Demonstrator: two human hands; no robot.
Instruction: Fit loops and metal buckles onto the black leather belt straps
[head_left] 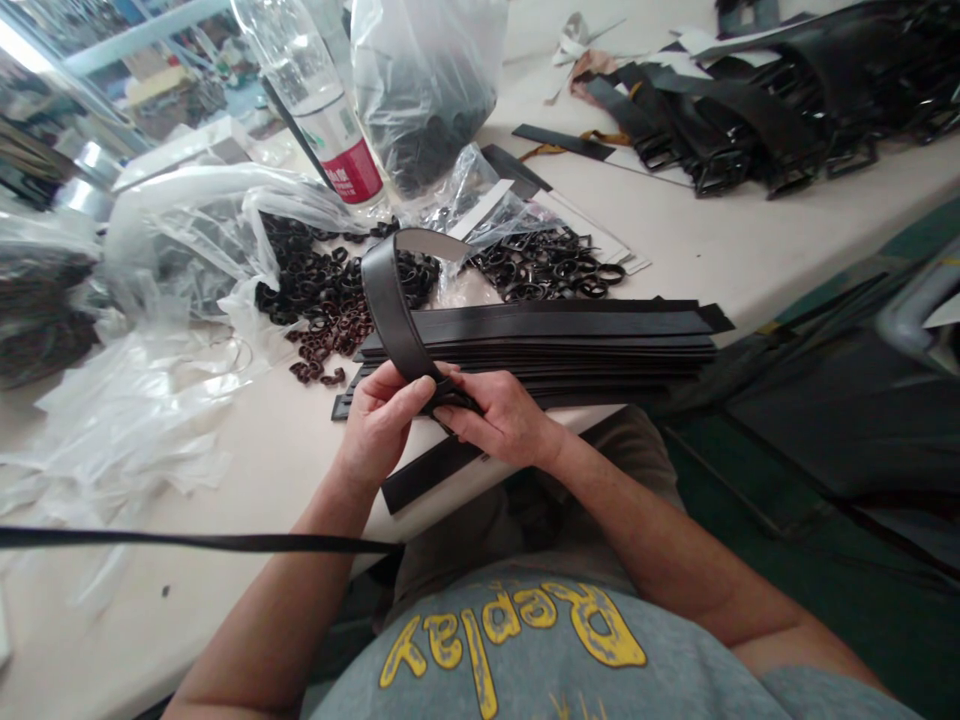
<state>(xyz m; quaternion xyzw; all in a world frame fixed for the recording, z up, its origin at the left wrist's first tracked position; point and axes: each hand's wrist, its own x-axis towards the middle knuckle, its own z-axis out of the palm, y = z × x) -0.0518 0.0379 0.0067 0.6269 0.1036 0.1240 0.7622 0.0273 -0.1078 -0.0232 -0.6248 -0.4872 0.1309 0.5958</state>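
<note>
A black belt strap point(390, 300) arches up from my two hands and curls over at the top, showing its pale underside. My left hand point(382, 420) is closed around the strap's lower end, thumb pressed on it. My right hand point(501, 415) pinches the same end from the right, where a small dark piece sits under the fingers. Both hands hover at the table's near edge, just in front of a flat stack of black straps point(570, 340).
Piles of small black loops point(322, 300) and buckles point(547, 265) spill from clear plastic bags point(187, 240) behind the stack. A plastic bottle point(322, 100) stands at the back. Finished belts point(750, 110) lie far right. A loose strap point(187, 542) crosses the near left.
</note>
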